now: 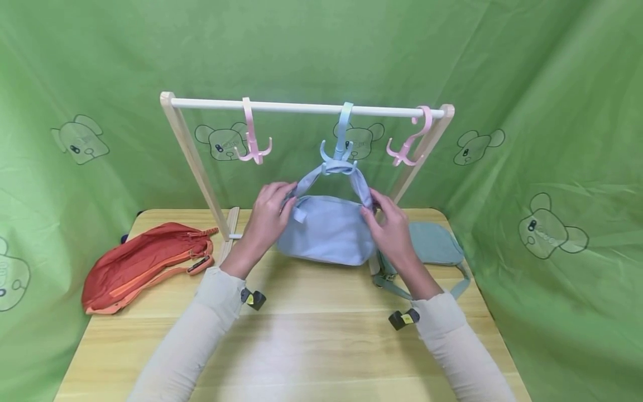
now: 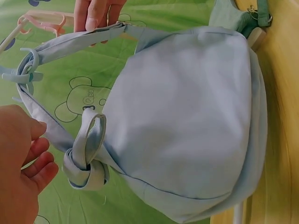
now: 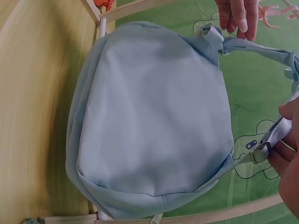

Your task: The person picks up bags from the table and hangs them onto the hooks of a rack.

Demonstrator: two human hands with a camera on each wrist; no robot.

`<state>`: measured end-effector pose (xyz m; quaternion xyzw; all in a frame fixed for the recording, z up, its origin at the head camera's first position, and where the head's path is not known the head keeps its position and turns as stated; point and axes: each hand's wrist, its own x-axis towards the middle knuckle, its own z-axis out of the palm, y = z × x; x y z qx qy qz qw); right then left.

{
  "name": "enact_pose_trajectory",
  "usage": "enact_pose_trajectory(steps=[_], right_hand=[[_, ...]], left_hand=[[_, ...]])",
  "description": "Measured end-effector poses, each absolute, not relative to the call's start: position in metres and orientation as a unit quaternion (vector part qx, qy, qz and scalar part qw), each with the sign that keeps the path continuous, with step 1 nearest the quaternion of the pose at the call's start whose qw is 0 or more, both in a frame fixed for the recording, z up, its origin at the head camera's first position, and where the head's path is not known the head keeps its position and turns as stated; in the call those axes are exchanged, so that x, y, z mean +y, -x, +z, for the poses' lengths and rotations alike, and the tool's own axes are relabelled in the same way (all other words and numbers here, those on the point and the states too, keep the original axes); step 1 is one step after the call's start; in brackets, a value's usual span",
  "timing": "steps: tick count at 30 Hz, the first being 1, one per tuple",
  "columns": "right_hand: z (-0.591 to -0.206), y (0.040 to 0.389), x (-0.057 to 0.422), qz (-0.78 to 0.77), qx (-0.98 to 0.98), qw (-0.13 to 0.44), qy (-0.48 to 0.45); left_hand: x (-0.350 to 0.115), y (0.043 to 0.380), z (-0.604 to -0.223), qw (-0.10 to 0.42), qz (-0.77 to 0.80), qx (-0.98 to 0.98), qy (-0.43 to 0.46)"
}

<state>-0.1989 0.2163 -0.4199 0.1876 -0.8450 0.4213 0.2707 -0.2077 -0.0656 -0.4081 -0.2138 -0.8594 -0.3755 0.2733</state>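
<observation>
A light blue bag [image 1: 326,231] hangs by its strap [image 2: 74,44] from the blue hook [image 1: 342,139] on the rail. At the strap's right side my right hand [image 1: 389,226] pinches it near the metal buckle [image 3: 260,152], thumb in front and fingers behind. My left hand [image 1: 268,215] is beside the strap's left side, close to the knot [image 2: 86,168]. Its fingers are loosely bent and hold nothing; whether a fingertip brushes the strap I cannot tell.
A white rail [image 1: 296,107] on a wooden frame also carries two pink hooks, one left [image 1: 253,148] and one right [image 1: 407,151]. On the table [image 1: 301,346], a red bag [image 1: 145,262] lies left and a green bag [image 1: 434,244] right. Green cloth [image 1: 301,44] surrounds the table.
</observation>
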Motion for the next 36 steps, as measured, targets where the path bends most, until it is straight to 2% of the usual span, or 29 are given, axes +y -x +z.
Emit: enact_pose_trajectory(steps=[18, 27, 36], right_hand=[[-0.421, 0.191, 0.216, 0.412, -0.847, 0.278, -0.190], [-0.425, 0.186, 0.215, 0.409, -0.844, 0.286, -0.198], [-0.432, 0.181, 0.212, 0.401, -0.846, 0.296, -0.191]], left_hand=[[-0.072, 0.207, -0.416, 0.264, -0.372, -0.865, 0.207], [-0.079, 0.205, -0.425, 0.281, -0.369, -0.861, 0.207], [-0.087, 0.199, -0.429, 0.268, -0.377, -0.866, 0.191]])
